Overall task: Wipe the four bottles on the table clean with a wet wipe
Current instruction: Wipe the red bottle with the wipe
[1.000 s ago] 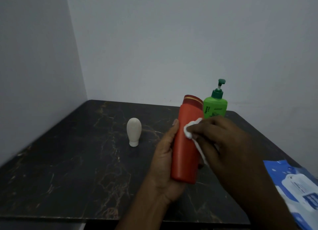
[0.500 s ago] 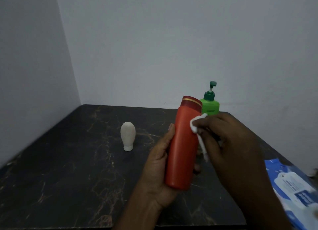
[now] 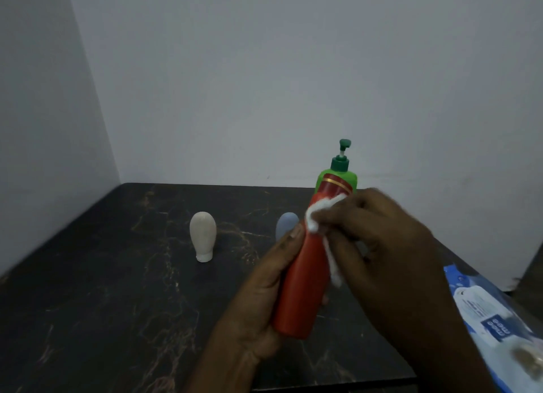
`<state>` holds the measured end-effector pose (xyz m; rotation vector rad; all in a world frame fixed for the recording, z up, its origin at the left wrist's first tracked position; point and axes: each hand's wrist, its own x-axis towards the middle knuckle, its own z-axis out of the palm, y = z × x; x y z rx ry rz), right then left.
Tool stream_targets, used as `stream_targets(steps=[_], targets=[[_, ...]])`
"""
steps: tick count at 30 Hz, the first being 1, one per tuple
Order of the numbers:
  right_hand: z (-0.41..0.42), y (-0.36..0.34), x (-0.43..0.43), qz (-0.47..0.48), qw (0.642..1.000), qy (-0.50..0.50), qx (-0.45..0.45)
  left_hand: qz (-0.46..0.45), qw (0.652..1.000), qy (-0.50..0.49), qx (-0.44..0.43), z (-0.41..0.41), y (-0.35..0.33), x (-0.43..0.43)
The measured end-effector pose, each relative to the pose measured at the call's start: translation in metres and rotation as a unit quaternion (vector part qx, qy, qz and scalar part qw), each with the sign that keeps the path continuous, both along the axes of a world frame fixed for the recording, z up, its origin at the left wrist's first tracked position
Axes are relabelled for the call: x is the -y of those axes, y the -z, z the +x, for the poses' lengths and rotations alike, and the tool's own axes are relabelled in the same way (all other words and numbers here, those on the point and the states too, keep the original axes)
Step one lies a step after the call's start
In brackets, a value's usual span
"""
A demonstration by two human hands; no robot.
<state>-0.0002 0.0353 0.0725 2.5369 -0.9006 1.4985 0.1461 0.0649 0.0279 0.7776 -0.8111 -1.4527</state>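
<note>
White wipe (image 3: 316, 215) on opaque red bottle (image 3: 303, 287)

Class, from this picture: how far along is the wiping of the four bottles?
Done: nothing shows any bottle finished. In hand: the left hand grips the red bottle; the right hand presses the wet wipe near its cap. Left, seemingly: the cream bottle, blue-grey bottle and green pump bottle stand on the table.

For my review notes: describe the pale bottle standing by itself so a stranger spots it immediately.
On the dark marbled table, look left of the left hand, toward the wall corner. The cream bottle stands there alone, cap down, rounded end up. It is the palest and leftmost bottle; the red bottle, bluish bottle and green pump bottle are grouped farther right.
</note>
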Motion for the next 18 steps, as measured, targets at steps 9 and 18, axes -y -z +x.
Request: stream_targets(steps=[9,18], targets=[[-0.01,-0.003,0.011,-0.009,0.997,0.062,0.055,-0.02,0.999,-0.002,0.049,0.003,0.002,0.003],[-0.006,-0.002,0.018,-0.054,0.991,0.076,0.096,-0.106,0.984,-0.009,0.145,0.0,-0.005,-0.006]])
